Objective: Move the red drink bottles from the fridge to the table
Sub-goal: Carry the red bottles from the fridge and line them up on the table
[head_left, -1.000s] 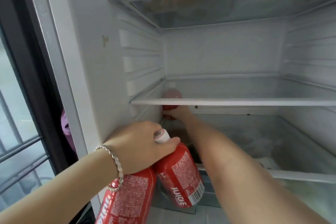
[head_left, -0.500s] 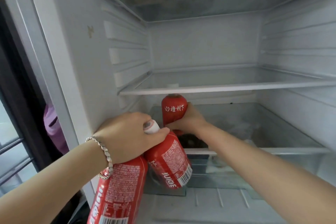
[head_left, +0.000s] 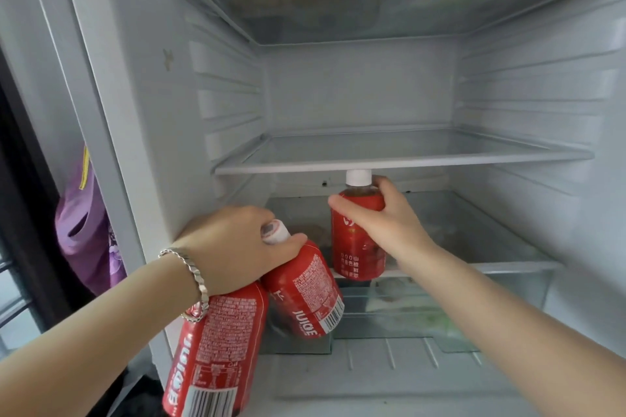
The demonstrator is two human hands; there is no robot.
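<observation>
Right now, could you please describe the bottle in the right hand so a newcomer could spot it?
Inside the open fridge, look under the middle glass shelf. The right hand grips a red bottle there. It alone stands upright with a white cap; the left hand holds two tilted bottles.

Left hand and right hand both curled, arms outstretched.
</observation>
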